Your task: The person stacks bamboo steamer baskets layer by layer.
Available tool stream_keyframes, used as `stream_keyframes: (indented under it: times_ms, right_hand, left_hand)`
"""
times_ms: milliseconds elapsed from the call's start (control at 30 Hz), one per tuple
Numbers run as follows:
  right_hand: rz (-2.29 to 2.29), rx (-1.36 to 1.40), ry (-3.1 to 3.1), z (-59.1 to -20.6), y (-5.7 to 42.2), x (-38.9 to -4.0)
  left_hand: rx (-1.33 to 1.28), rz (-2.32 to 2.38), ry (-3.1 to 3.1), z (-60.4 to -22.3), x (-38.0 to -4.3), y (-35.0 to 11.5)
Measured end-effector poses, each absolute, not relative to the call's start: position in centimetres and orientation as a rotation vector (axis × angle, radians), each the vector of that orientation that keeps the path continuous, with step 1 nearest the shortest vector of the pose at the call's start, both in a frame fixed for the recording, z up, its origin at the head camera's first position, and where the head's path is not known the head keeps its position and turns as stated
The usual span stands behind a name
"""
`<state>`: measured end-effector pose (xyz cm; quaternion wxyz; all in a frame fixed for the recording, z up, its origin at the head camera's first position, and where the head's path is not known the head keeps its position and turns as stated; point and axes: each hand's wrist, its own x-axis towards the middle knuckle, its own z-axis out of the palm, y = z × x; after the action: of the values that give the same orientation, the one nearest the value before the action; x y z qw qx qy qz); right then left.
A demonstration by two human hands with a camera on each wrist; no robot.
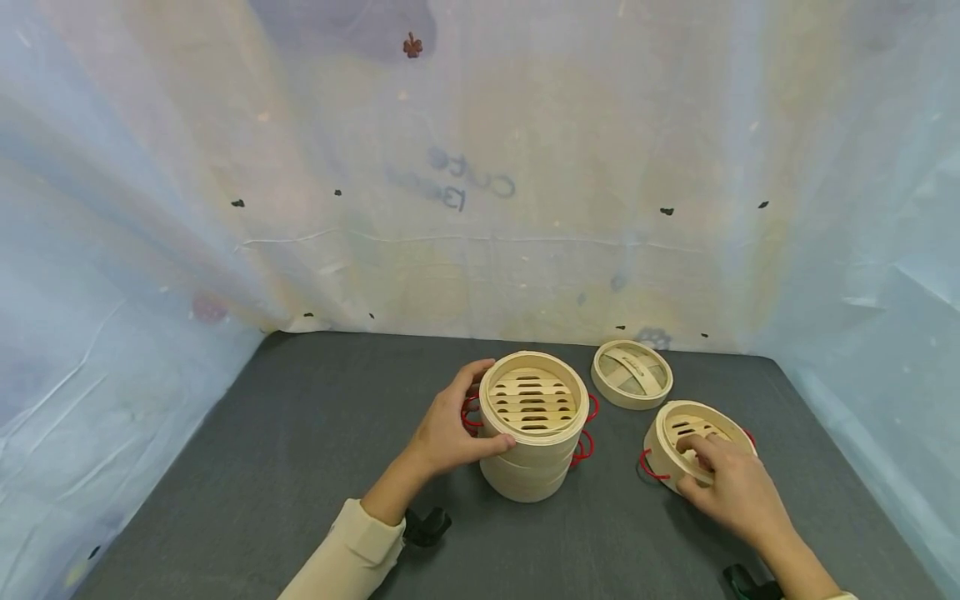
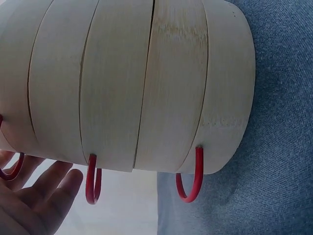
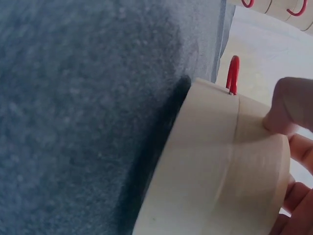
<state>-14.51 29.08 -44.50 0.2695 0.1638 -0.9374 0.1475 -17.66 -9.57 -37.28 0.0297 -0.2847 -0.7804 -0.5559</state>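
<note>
A stack of round bamboo steamer baskets [image 1: 532, 467] with red loop handles stands on the dark table, its slatted top tier facing up. My left hand [image 1: 457, 429] grips the stack's upper left side, thumb along the front near the rim and fingers round the far side. In the left wrist view the stacked tiers [image 2: 115, 83] fill the frame, with fingers [image 2: 58, 196] beside a red handle. To the right, my right hand [image 1: 731, 483] pinches the near rim of a separate bamboo steamer basket [image 1: 667, 437], fingers inside and thumb outside. A dark shadow lies under that basket's wall [image 3: 195, 161].
A round bamboo lid [image 1: 632, 375] with a strap across its top lies behind, between the stack and the separate basket. Grey cloth covers the table [image 1: 300, 467]. Pale plastic sheeting [image 1: 525, 283] hangs along the back and both sides.
</note>
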Motion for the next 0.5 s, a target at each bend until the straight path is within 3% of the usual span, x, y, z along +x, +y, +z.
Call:
stream_keyframes:
  times_ms: [500]
  right_hand:
    - [0.436,0.44,-2.449,-43.6,28.2,-14.9]
  left_hand:
    - [-0.862,-1.702,-2.409,-41.1,-20.0,-9.6]
